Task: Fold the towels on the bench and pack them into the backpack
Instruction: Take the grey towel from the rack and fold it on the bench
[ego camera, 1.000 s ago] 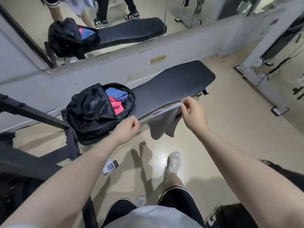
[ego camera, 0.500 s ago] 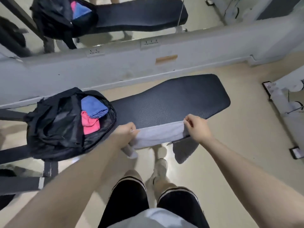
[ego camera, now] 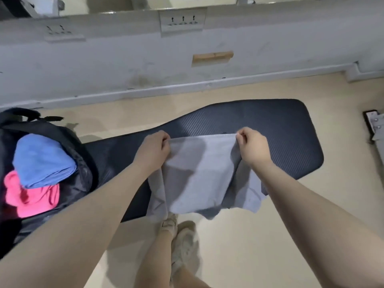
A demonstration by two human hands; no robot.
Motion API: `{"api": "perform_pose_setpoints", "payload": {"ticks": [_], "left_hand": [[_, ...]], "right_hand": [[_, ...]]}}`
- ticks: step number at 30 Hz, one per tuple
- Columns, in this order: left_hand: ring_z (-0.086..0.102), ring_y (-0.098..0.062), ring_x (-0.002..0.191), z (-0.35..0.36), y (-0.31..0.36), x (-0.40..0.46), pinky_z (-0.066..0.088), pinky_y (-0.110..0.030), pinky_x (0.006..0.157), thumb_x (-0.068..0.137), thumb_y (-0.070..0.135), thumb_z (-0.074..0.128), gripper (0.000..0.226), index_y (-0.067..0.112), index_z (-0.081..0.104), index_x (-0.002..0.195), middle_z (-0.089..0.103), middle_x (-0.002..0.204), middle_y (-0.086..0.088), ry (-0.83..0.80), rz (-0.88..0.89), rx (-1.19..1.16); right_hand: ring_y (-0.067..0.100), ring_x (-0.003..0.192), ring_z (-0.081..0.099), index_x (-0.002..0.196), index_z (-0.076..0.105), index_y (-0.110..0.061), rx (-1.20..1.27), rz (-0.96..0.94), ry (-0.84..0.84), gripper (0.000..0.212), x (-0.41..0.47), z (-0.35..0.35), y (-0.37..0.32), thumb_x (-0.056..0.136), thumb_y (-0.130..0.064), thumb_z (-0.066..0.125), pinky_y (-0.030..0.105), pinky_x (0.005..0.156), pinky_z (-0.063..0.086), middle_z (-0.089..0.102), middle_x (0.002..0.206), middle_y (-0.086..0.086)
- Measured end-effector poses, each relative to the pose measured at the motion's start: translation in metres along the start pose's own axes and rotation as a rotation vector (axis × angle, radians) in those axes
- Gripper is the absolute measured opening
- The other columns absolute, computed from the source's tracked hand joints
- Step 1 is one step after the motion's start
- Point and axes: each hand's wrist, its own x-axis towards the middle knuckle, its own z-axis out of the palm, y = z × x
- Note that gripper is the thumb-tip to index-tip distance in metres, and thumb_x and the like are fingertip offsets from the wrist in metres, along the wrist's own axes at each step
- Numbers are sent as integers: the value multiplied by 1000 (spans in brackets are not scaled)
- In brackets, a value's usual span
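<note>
Beside the backpack (ego camera: pixel 68 163) holding blue towel (ego camera: pixel 41 161) and pink towel (ego camera: pixel 29 196), both hands pinch a grey towel (ego camera: pixel 199 173).

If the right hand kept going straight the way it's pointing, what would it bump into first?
Probably the bare black bench pad just beyond the right hand, which pinches the grey towel. Past that come floor and wall. Depth is hard to judge.
</note>
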Motion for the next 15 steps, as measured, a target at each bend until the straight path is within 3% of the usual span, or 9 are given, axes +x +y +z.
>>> {"api": "perform_pose_setpoints", "payload": {"ticks": [4, 7, 10, 15], "left_hand": [[50, -18, 82, 4, -11, 51, 36, -28, 70, 93, 18, 47, 17, 12, 56, 105, 56, 89, 0, 9, 20, -28], [48, -15, 91, 5, -21, 70, 39, -29, 80, 89, 21, 56, 36, 14, 48, 124, 50, 99, 3, 36, -9, -131], [45, -12, 100, 4, -38, 66, 36, -24, 85, 90, 23, 55, 41, 14, 45, 129, 47, 107, 5, 8, -108, -192], [50, -12, 84, -5, -82, 24, 35, -20, 75, 93, 16, 48, 24, 11, 56, 115, 55, 96, 3, -91, -320, -221]], "right_hand": [[34, 100, 55, 103, 59, -5, -24, 3, 77, 23, 53, 15, -3, 96, -18, 41, 44, 85, 44, 61, 106, 16], [36, 107, 50, 111, 57, -9, -133, 40, 124, 25, 73, 31, -12, 96, -17, 39, 43, 89, 36, 57, 114, 15], [37, 110, 43, 120, 52, -10, -254, 16, 32, 30, 70, 50, -34, 94, -13, 38, 42, 89, 33, 48, 123, 16], [36, 92, 53, 99, 63, -6, -213, -435, -250, 27, 37, 97, -87, 84, -17, 44, 36, 76, 38, 59, 101, 17]]}}
